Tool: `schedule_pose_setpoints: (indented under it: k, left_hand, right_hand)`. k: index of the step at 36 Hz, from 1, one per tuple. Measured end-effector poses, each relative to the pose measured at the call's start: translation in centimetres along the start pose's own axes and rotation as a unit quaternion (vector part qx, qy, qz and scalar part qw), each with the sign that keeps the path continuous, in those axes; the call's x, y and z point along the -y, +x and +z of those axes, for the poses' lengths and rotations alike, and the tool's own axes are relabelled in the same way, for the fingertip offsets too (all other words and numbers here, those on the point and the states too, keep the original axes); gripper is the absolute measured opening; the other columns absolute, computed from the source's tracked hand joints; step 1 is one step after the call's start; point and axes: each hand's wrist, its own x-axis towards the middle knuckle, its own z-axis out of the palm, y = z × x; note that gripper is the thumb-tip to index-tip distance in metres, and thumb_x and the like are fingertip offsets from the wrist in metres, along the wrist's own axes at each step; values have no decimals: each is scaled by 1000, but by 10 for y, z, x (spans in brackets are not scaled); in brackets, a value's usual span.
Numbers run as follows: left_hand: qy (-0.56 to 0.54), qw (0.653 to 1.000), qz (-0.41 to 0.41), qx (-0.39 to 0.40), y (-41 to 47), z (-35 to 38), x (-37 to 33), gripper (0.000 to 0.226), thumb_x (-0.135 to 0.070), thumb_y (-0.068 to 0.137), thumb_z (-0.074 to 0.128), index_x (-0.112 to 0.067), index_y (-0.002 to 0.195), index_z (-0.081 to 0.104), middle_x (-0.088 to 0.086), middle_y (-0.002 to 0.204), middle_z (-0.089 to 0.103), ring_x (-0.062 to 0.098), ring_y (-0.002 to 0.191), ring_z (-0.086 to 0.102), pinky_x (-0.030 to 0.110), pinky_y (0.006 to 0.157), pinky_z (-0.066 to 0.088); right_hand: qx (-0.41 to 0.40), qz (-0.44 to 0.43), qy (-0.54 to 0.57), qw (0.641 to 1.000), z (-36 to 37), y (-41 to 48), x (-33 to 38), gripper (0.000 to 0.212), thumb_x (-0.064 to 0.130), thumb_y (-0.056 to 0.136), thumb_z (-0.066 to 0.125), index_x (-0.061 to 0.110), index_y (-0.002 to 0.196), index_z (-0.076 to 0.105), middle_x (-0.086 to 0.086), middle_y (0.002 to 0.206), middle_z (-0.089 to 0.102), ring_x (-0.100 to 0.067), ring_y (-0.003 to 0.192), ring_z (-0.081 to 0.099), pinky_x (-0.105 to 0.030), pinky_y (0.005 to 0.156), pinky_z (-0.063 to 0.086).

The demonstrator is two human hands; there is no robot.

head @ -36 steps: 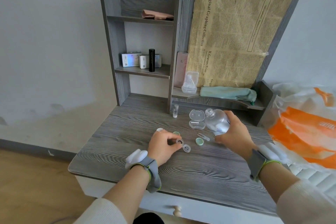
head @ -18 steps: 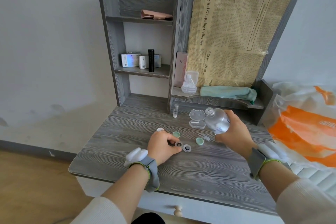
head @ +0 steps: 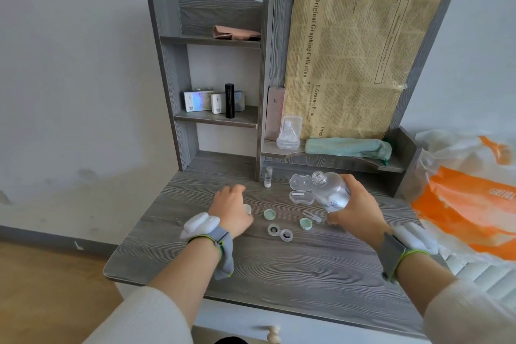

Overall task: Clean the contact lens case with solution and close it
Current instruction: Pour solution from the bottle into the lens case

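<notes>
The clear twin-well contact lens case [head: 280,232] lies open on the grey wood table [head: 279,268], each well showing a dark spot. Its two green caps [head: 269,214] [head: 305,223] lie loose just behind it, apart from it. My right hand [head: 360,209] holds the clear solution bottle [head: 332,193] tilted, its uncapped neck pointing up and left, behind and to the right of the case. My left hand [head: 231,209] hovers palm down to the left of the case, fingers loose, over a small white cap [head: 247,208] that it partly hides.
A clear bear-shaped box [head: 300,190] lies open beside the bottle, with small tweezers [head: 312,216] in front of it and a little vial [head: 268,177] behind. A shelf unit [head: 212,120] rises at the back. An orange-and-white bag [head: 469,204] crowds the table's right edge.
My left hand has let go of the lens case and moved left and back to the white cap. The case now lies alone on the table. The bottle has barely moved.
</notes>
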Motion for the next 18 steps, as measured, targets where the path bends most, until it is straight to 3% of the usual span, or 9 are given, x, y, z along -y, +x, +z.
schedule_pose_setpoints:
  k: [5,9,15,18]
  left_hand:
    - [15,1000,-10,-11,-1,10,4,53,-31,84,67,-18,131,48,7,130,50,28,123,45,38,99,42]
    - [17,999,9,-51,-4,13,3,23,-21,89,55,-19,112,60,6,115,60,26,109,53,36,83,45]
    - [-43,992,21,-116,-7,7,-7,16,-19,91,49,-20,102,61,4,94,67,28,89,60,32,69,43]
    - [-66,991,39,-112,-5,-3,-22,15,-14,85,51,-23,81,62,7,80,65,29,76,55,31,64,40]
  right_hand:
    - [-3,-1,-10,1000,0,1,0,73,14,54,73,34,118,43,4,108,57,-24,91,58,-46,71,56]
    - [-4,1,-10,1000,1,1,0,72,13,54,73,34,117,44,3,107,57,-24,89,57,-45,71,56]
    - [0,1,-16,1000,1,1,1,69,15,55,72,35,115,44,5,107,57,-24,89,58,-44,73,55]
    - [4,-1,-21,1000,1,1,1,70,15,56,73,34,116,44,5,107,58,-24,89,58,-44,72,55]
